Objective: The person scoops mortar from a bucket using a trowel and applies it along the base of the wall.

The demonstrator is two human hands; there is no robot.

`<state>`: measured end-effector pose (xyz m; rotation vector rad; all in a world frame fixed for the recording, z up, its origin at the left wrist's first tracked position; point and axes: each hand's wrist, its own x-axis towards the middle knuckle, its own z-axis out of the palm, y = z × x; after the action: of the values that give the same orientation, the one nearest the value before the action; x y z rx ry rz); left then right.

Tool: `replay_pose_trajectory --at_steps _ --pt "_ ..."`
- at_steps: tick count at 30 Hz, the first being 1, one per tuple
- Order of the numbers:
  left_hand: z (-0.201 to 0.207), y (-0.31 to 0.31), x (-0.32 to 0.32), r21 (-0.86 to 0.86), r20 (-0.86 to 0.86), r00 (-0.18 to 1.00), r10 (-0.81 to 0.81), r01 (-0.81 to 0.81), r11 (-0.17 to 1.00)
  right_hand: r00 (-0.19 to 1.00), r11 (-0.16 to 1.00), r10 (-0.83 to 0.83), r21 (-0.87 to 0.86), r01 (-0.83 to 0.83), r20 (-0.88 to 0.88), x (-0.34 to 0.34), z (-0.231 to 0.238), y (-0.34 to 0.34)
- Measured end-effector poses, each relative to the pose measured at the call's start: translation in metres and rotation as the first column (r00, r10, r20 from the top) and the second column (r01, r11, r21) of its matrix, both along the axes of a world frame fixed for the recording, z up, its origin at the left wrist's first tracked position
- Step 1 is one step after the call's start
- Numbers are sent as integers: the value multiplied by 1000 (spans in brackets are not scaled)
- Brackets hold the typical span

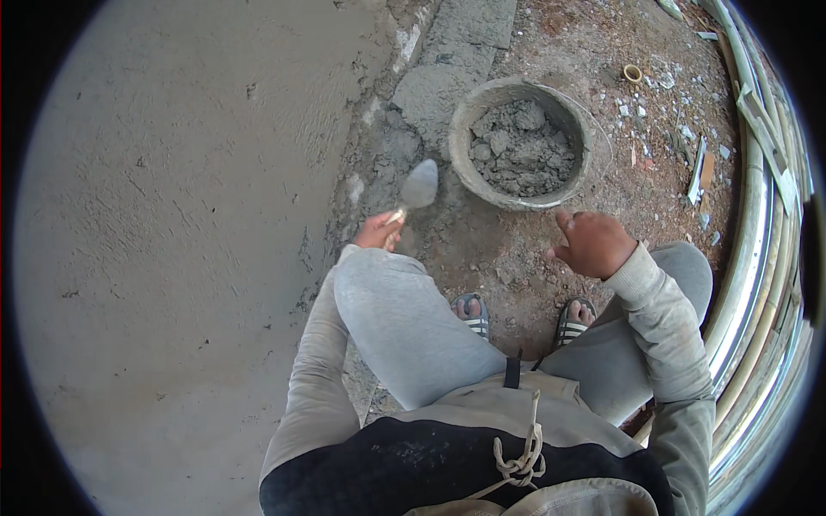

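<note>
A pointed trowel (pixel 421 184) is in my left hand (pixel 379 232), its light handle gripped by the fingers. The blade points away from me, apart from the bucket and the plastered surface. In front of my knees stands a mortar-caked bucket (pixel 462 159), partly filled with lumpy grey mortar (pixel 523 150). Just below its near right rim hovers my right hand (pixel 595 244), with nothing seen in it. Its thumb and index finger are held apart, while the other fingers curl under and are partly hidden. A thin wire handle (pixel 609 142) hangs at the bucket's right side.
Smooth wet-looking grey plaster (pixel 189 215) fills the left side. A mortar-covered strip (pixel 443 82) runs away behind the bucket. Long pipes and poles (pixel 748 258) lie along the right edge. Scraps (pixel 697 172) and a tape ring (pixel 632 73) lie on the dirt.
</note>
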<state>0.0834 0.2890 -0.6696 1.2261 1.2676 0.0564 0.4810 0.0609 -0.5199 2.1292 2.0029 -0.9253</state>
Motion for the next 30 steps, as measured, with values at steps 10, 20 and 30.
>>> replay_pose_trajectory --at_steps 10,20,30 --pt "-61 -81 9 -238 129 989 -71 101 966 997 992 -7 -127 17 75 13 -31 16" --pt "-49 -64 22 -289 -37 998 -50 37 956 996 977 -24 -209 40 81 15 -42 24" --pt "-81 -43 29 -269 -3 991 137 -133 954 997 988 -38 -149 48 65 18 -36 24"
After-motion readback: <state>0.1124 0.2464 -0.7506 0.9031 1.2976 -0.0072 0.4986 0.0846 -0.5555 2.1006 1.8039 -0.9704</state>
